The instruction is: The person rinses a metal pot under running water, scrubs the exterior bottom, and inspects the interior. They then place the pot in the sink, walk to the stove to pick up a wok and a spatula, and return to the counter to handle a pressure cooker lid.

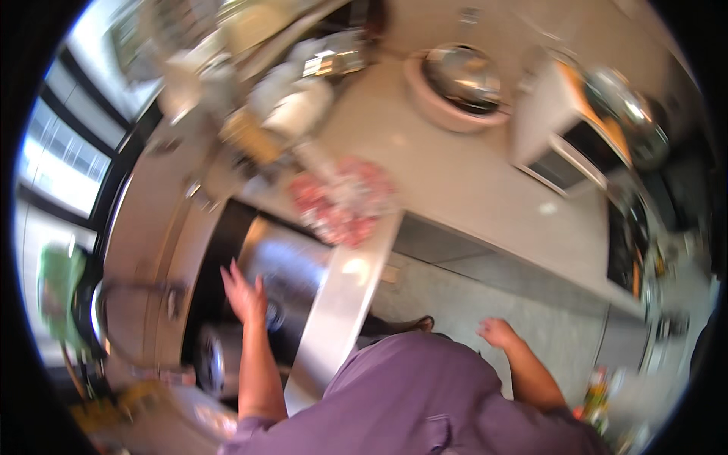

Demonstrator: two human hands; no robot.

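My left hand (245,293) reaches over the stainless steel sink (293,256) with its fingers apart and nothing held. Out over the floor at my right side is my right hand (498,333), empty, its fingers loosely bent and blurred. Ahead of the sink, at the counter's corner, lies a blurred heap of red and white pieces that look like raw meat (347,202); whether a bag or plate holds it, I cannot tell. A curved faucet (173,301) stands to the left of the sink. A round metal vessel (213,358) sits at the sink's near end.
On the beige counter (455,165) stand a pink round pot with a glass lid (463,88) and a white toaster oven (563,131). Blurred containers and a white roll (298,111) crowd the back left. A black cooktop (625,244) lies far right. The steel counter edge (347,284) runs beside my body.
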